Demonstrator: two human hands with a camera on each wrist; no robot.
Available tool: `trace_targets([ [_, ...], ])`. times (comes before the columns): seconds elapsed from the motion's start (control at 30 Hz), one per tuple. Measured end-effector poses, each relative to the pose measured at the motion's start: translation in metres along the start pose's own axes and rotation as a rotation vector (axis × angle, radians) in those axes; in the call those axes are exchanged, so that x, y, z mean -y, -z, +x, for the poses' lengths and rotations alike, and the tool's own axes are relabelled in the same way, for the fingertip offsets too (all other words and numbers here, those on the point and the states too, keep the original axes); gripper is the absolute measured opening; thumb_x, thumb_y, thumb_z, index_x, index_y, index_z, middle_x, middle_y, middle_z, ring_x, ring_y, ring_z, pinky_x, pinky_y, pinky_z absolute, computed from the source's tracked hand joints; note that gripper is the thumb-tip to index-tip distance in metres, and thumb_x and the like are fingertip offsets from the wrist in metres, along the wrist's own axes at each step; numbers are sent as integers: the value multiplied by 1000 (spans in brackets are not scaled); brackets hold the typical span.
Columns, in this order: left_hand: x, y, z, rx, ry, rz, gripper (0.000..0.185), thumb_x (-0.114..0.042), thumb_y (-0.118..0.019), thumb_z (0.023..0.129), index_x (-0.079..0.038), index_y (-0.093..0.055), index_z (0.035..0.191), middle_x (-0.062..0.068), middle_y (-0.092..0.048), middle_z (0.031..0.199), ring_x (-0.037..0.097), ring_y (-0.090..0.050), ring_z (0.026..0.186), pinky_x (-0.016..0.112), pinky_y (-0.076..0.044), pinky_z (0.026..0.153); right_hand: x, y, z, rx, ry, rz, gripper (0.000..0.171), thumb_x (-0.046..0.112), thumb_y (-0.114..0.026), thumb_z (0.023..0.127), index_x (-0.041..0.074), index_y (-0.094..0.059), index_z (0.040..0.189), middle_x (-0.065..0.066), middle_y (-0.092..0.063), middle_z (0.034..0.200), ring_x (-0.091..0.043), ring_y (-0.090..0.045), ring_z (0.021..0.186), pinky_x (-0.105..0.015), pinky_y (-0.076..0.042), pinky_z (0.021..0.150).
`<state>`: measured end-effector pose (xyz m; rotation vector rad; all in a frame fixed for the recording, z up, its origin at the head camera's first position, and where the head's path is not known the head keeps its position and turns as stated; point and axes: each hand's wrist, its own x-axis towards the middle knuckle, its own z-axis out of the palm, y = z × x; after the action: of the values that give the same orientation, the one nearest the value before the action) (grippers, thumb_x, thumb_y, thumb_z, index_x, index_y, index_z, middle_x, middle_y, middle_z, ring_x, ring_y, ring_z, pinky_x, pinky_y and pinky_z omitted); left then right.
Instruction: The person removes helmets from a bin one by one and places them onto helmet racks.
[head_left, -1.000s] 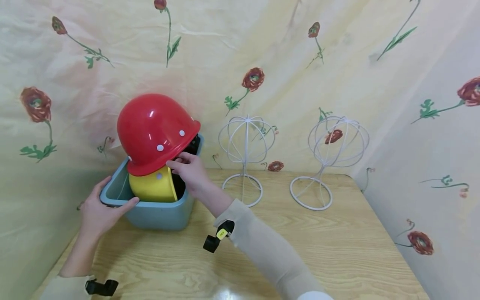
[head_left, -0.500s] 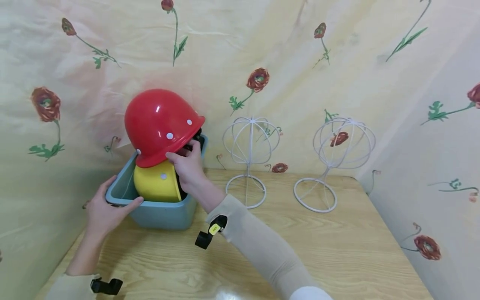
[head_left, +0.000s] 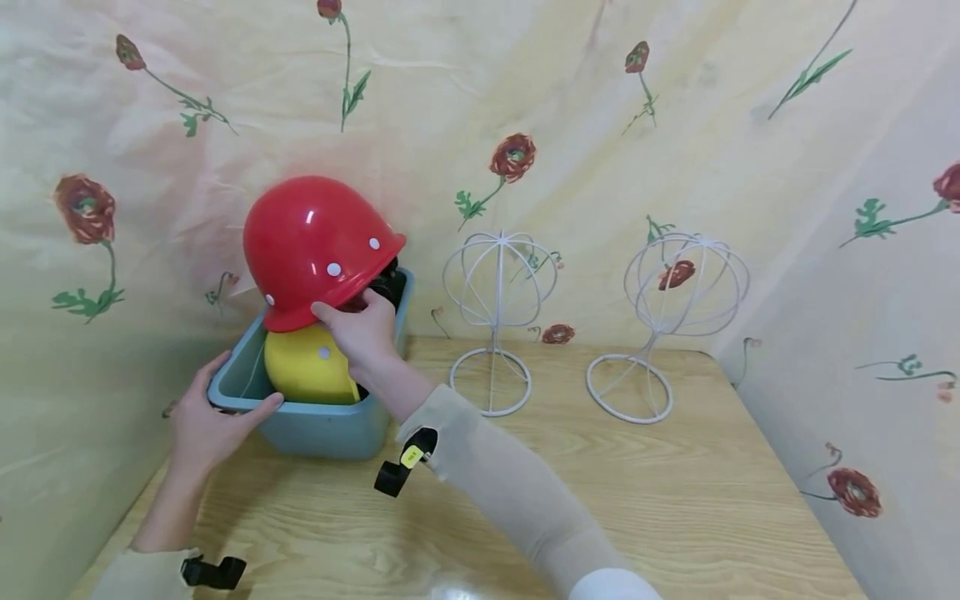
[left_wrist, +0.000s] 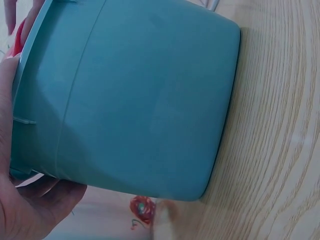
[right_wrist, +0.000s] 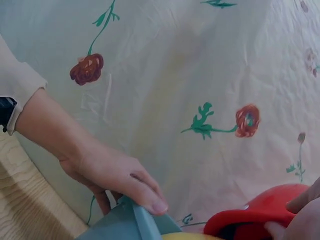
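A red hard hat (head_left: pixel 315 250) sits tilted over the mouth of a blue-green plastic bin (head_left: pixel 322 433), above a yellow hard hat (head_left: pixel 300 367) lying on its side inside. My right hand (head_left: pixel 363 333) holds the red hat's near brim, thumb outside and fingers reaching under it; those fingertips are partly hidden. With my left hand (head_left: pixel 202 425) I grip the bin's front left corner, thumb over the rim. The left wrist view shows the bin's side wall (left_wrist: pixel 140 100) close up. Dark parts show beneath the red hat's brim.
Two white wire hat stands, a nearer-left one (head_left: pixel 491 325) and a right one (head_left: pixel 660 325), stand to the right of the bin on the wooden table (head_left: pixel 600 500). A flower-printed cloth (head_left: pixel 420 83) hangs behind the table.
The red hard hat has risen slightly relative to the bin. My right hand has shifted along its brim, fingers further beneath. My left hand keeps its grip; the head view has shifted a little.
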<state>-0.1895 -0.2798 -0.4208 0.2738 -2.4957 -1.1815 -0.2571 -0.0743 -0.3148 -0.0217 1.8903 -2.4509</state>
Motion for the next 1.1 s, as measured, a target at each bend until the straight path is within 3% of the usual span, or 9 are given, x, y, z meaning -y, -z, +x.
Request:
trace_targets([
  [0.17, 2, 5, -1, 2, -10, 0, 101, -42, -83, 84, -13, -29, 163, 26, -44, 154, 48, -44, 130, 41, -54, 83, 0, -7, 2, 13, 42, -79, 30, 14, -73, 96, 16, -61, 124, 2, -69, 113, -14, -70, 97, -38, -63, 92],
  [0.37, 5, 8, 0, -30, -11, 1, 98, -39, -84, 84, -13, -30, 162, 26, -45, 154, 47, -43, 130, 27, -46, 75, 3, -11, 2, 187, 45, -26, 34, 10, -58, 105, 22, -45, 134, 1, -66, 126, -21, -73, 112, -43, -62, 94],
  [0.47, 5, 6, 0, -29, -21, -1, 98, -38, -83, 84, -12, -30, 162, 26, -44, 154, 47, -43, 130, 26, -45, 75, -1, -13, 0, 170, 35, -39, 34, 12, -61, 103, 24, -47, 132, 4, -66, 121, -18, -73, 106, -41, -63, 91],
  [0.6, 5, 2, 0, -22, -18, -1, 98, -38, -83, 84, -12, -30, 162, 26, -44, 154, 48, -42, 131, 27, -46, 75, -3, -10, -2, 91, 19, -130, 34, 16, -76, 94, 20, -60, 123, 5, -71, 110, -13, -71, 91, -37, -64, 85],
  [0.73, 6, 1, -1, -26, -14, -1, 98, -39, -83, 84, -12, -30, 162, 26, -44, 154, 48, -43, 131, 37, -52, 79, -2, -11, 0, 79, -31, -77, 31, 15, -78, 92, 17, -65, 119, 3, -72, 105, -16, -74, 90, -39, -63, 89],
  [0.87, 7, 1, -1, -29, -22, -16, 97, -38, -84, 84, -12, -31, 162, 26, -45, 154, 47, -43, 130, 27, -51, 77, 2, -12, 2, 127, -81, 22, 29, 7, -71, 96, 19, -61, 121, 1, -71, 109, -21, -73, 97, -45, -61, 96],
  [0.97, 7, 2, -1, -28, -23, -31, 96, -37, -84, 84, -13, -32, 161, 25, -45, 154, 47, -43, 130, 11, -41, 71, 4, -11, 4, 150, -104, 35, 30, 6, -71, 96, 20, -60, 120, 2, -70, 110, -20, -71, 97, -46, -60, 97],
  [1.1, 7, -1, -1, -38, -26, -51, 94, -34, -84, 84, -12, -33, 161, 24, -45, 154, 46, -43, 131, 3, -38, 69, 5, -2, 7, 191, -124, 53, 29, 6, -70, 96, 19, -62, 120, 2, -70, 110, -20, -72, 99, -46, -60, 97],
])
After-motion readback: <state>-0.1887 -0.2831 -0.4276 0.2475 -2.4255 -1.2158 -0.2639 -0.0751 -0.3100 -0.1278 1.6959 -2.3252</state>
